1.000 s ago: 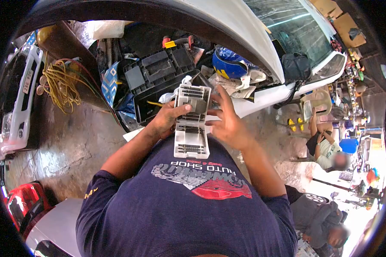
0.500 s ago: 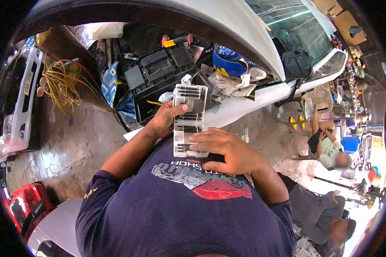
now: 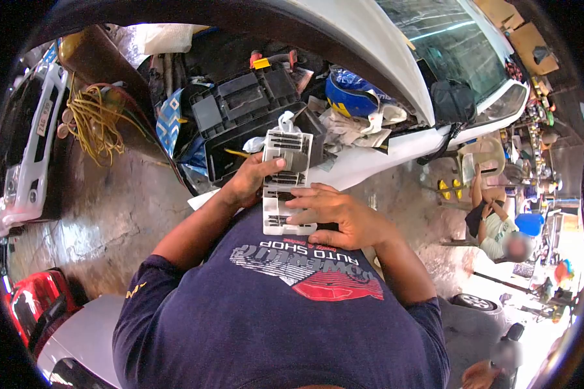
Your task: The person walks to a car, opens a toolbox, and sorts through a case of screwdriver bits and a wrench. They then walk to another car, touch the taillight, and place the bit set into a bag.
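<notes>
Closest, at six o'clock from the case, a dark blue shirt (image 3: 285, 318) with upside-down lettering. Just in front of it, between the two hands, a white case (image 3: 274, 206), opened out into two halves lined up from twelve to six, with slim dark rods (image 3: 285, 144) in both. At its nine o'clock edge, the left hand (image 3: 246, 183), closed around the side, thumb laid over the upper half. At four o'clock, the right hand (image 3: 340, 217), loosely spread, thumb apart from the fingers, fingertips over the lower half; impossible to tell if touching the rods there. Past the upper end, at twelve, a knot of white plastic (image 3: 288, 123); at eleven, a black toolbox (image 3: 240, 97), lid up. Toward one, crumpled pale cloths (image 3: 350, 129) beside a blue and yellow bag (image 3: 347, 94). Farther back, near twelve, a red tool (image 3: 262, 63) with a yellow patch. At two, a white car (image 3: 405, 148). Well apart, at ten, looped yellow hose (image 3: 94, 123); at nine, the front of a second white vehicle (image 3: 42, 149); at eight, a red tail light (image 3: 29, 298). Farther off, just past three, a seated person (image 3: 499, 230).
</notes>
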Tool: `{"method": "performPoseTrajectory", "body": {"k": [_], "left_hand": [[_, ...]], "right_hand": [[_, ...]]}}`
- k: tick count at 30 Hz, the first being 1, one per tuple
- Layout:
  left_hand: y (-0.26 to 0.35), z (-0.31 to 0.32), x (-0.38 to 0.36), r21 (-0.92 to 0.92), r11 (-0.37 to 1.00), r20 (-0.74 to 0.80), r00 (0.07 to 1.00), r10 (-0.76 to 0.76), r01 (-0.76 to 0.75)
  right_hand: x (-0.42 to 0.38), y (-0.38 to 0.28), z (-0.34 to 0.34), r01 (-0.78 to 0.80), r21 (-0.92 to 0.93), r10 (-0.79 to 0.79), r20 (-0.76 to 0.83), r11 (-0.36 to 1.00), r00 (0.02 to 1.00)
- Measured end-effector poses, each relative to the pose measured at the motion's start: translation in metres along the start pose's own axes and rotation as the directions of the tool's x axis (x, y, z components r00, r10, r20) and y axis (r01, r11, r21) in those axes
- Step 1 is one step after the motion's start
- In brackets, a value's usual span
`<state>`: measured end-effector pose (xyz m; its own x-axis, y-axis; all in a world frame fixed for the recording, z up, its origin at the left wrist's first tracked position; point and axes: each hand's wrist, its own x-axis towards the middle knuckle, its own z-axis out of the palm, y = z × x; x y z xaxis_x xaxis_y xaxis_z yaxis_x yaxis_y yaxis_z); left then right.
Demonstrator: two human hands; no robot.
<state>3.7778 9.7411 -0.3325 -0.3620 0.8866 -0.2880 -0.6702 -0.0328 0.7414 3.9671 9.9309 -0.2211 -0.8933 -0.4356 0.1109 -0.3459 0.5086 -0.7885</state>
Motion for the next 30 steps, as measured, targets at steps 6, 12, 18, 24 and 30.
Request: {"method": "performPoseTrajectory", "body": {"k": [6,12,18,24,30], "left_hand": [[-0.001,-0.011,-0.004,0.1,0.994,0.014,0.999,-0.034,0.033],[-0.008,-0.022,-0.004,0.16,0.985,0.021,0.998,-0.063,0.059],[-0.023,-0.042,0.001,0.118,0.991,0.125,0.989,-0.084,0.07],[-0.026,-0.041,-0.001,-0.01,0.998,0.224,0.973,-0.059,0.063],[-0.032,-0.038,0.003,0.089,0.995,0.146,0.987,-0.063,0.051]], "right_hand": [[0.0,0.021,0.014,-0.009,0.221,0.033,-0.103,0.975,0.994],[0.0,0.037,0.024,-0.255,0.568,0.441,-0.218,0.783,0.87],[0.022,0.061,0.02,-0.166,0.808,0.543,-0.213,0.565,0.812],[0.037,0.071,0.007,-0.266,0.94,0.706,0.039,0.215,0.707],[0.048,0.065,0.008,-0.35,0.916,0.826,0.038,0.196,0.562]]}}
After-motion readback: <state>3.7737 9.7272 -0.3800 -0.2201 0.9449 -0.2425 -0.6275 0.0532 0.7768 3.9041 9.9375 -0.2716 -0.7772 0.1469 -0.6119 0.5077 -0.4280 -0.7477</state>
